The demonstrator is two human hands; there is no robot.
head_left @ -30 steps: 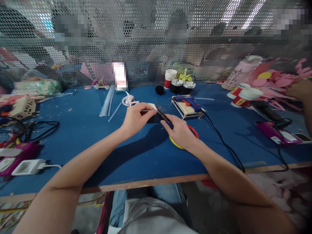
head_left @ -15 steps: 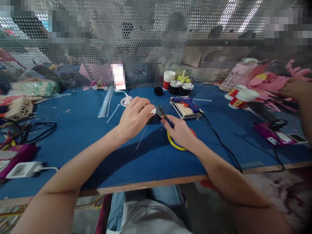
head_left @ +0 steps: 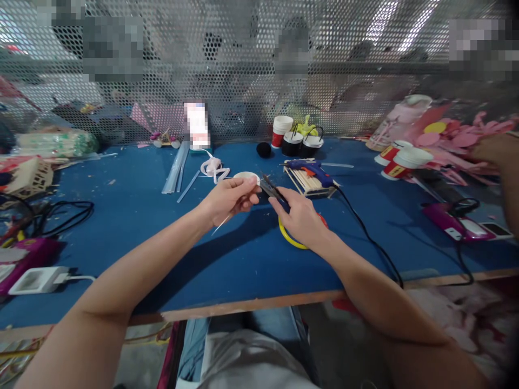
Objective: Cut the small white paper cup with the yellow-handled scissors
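My left hand point(head_left: 227, 201) is closed in a pinch on a thin pale stick point(head_left: 221, 225) that slants down to the left over the blue table point(head_left: 170, 254). My right hand point(head_left: 299, 217) grips scissors point(head_left: 272, 190) with red and yellow handles, the dark blades pointing up-left toward the left fingertips. A small white disc point(head_left: 245, 175) lies on the table just behind the left hand. The hands are almost touching at the blade tips.
A blue glue gun point(head_left: 311, 168) rests on a stick raft with its black cord running to the table's front edge. Cups point(head_left: 298, 141), a black ball point(head_left: 264, 149), glue sticks point(head_left: 176, 167), pink ribbon point(head_left: 213, 166), chargers point(head_left: 38, 278) and pink foam flowers point(head_left: 446, 135) surround the work area. Another person's arm point(head_left: 505, 162) is at the right.
My left hand lifted off a dark piece on the table and now pinches a thin stick. The white disc is uncovered. The scissors stayed close by.
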